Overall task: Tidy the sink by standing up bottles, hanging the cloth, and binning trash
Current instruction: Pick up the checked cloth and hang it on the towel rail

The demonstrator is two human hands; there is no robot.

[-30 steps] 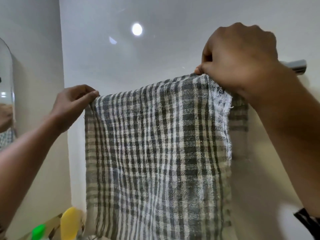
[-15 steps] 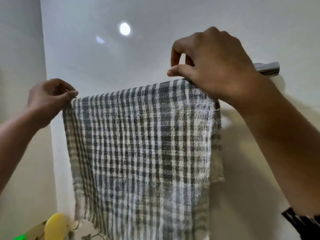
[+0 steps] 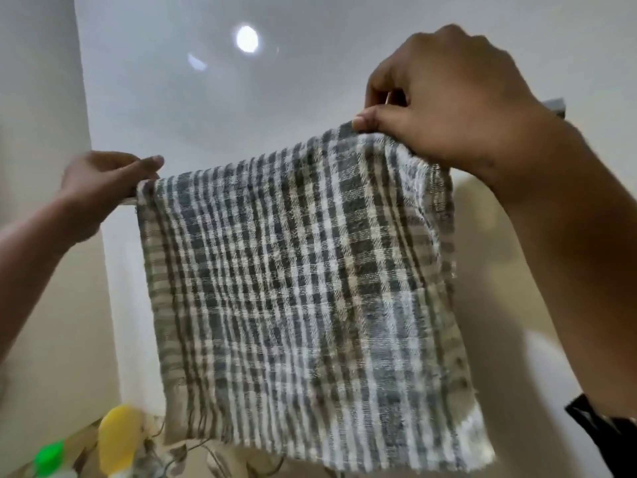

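Observation:
A grey-and-white checked cloth [image 3: 303, 277] hangs spread out in front of a pale wall, draped over a metal towel rail whose end [image 3: 555, 105] shows at the upper right. My right hand [image 3: 444, 94] pinches the cloth's top right edge between thumb and fingers. At the top left corner my left hand [image 3: 103, 181] pinches the cloth against the rail. The rail's middle is hidden under the fabric.
At the bottom left a yellow bottle cap [image 3: 119, 438] and a green cap [image 3: 48, 455] stand on a patterned counter [image 3: 193, 457]. A side wall [image 3: 34, 132] closes in on the left. A light's reflection [image 3: 247, 39] shines on the wall above.
The cloth now hangs flatter and more spread out. My right thumb has come down onto the top edge, and the view has shifted slightly.

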